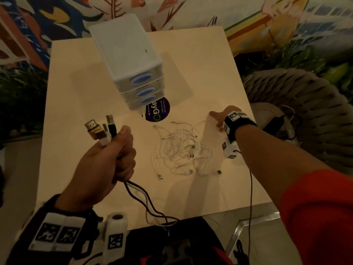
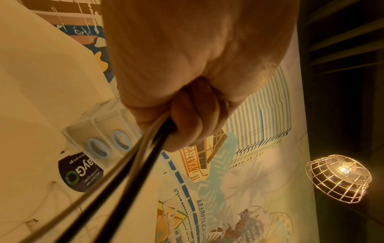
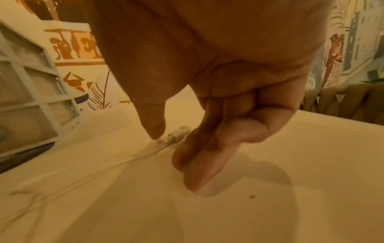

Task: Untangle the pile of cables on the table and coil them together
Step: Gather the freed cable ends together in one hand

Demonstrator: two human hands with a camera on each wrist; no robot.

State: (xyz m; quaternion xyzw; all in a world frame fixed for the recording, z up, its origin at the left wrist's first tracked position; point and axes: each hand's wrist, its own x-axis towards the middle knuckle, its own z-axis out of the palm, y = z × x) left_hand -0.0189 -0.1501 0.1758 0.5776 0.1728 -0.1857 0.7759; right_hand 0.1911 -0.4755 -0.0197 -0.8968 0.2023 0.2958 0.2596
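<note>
Cables fill our left hand (image 1: 107, 163): we clench a bundle (image 1: 104, 131) whose plugs stick up above the fist, and we count four ends, one a broad gold-toned metal connector, one black with a green band, two pale. Their thin smooth cords, dark and white, trail from under the fist toward the lower middle of the frame. On the pale, matte table (image 1: 210, 73), right of centre, lies a loose tangle (image 1: 181, 150) of thin white cords; their number cannot be counted. Our right hand (image 1: 219, 118) reaches over its far right edge, thumb and forefinger closing beside a small white plug (image 3: 178, 133); we cannot tell whether it is gripped. In the upper middle stands one white plastic drawer unit (image 1: 126, 54) with three translucent drawers and three oval blue handles, beside one round dark sticker (image 1: 157, 111).
</note>
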